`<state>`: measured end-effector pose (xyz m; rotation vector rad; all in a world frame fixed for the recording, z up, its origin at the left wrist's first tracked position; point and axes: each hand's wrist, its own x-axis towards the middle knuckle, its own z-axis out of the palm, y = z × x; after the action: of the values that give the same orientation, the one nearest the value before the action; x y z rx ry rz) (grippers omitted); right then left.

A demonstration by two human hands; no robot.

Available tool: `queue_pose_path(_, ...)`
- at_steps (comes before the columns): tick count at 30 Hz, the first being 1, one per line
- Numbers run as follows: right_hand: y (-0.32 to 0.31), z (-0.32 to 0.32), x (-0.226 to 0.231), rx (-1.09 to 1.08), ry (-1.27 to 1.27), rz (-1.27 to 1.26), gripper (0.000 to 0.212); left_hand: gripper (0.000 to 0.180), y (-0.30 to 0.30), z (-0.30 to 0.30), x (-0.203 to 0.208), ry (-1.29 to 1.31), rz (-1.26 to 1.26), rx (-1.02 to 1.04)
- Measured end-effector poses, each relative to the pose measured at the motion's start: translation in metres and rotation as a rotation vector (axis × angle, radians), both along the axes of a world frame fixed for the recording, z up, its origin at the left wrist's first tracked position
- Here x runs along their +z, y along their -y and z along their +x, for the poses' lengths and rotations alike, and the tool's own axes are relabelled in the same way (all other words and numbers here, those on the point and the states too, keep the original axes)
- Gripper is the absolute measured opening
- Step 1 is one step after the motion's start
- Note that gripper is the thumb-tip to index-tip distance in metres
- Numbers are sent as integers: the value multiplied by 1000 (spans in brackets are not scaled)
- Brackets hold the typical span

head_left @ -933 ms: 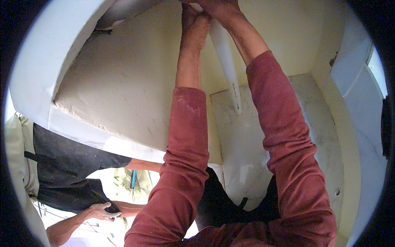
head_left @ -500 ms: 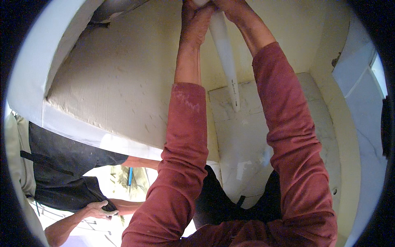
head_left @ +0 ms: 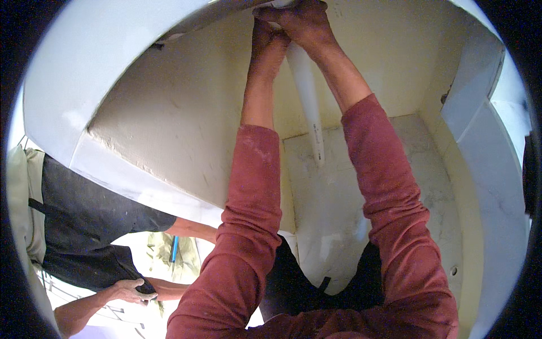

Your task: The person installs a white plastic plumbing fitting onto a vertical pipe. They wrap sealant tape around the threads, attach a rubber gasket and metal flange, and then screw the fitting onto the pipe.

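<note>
A long white plastic pipe (head_left: 306, 96) runs from the top of the view down to the marble-look floor, slightly tilted, with small dark print near its lower end. My right hand (head_left: 300, 22) is closed around its upper part, knuckles toward me. Just beneath and to the left, my left hand (head_left: 267, 45) grips the same pipe, its fingers partly hidden behind the right hand. Some white of a fitting or the pipe's top shows above the fingers, too cropped to make out. Both arms, in red sleeves, reach up and forward inside a cream-walled recess.
A pale slab edge (head_left: 152, 189) curves along the left side and overhead. White tiled panels (head_left: 480, 135) stand at the right. Beyond the left edge, another person in dark shorts (head_left: 101, 209) stands close, with one hand (head_left: 131, 291) near the knee. A small hole (head_left: 454, 271) shows at lower right.
My right hand has shifted left, across the top of my left hand, and both hands sit lower in view. The whole scene has tilted slightly as my head moved.
</note>
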<state>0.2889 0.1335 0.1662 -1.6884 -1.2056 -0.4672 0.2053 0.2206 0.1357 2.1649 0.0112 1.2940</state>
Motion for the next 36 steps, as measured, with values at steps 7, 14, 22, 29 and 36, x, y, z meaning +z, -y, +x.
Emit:
queue_pose_path(7, 20, 8, 17, 265, -166, 235, 84, 43, 28, -2, 25, -164, 93, 181)
queue_pose_path(14, 42, -2, 29, 722, -467, 486, 65, 71, 67, -17, 40, -45, -305, -100)
queue_pose_path(22, 44, 2, 31, 946, -644, 284, 48, 73, 38, -15, 35, -33, -265, -316)
queue_pose_path(29, 37, 18, 27, 925, -554, 193, 50, 79, 48, -19, 32, -53, -321, -183)
queue_pose_path(36, 103, 35, 6, 694, -276, -118, 61, 75, 38, -27, 14, -143, -331, -49)
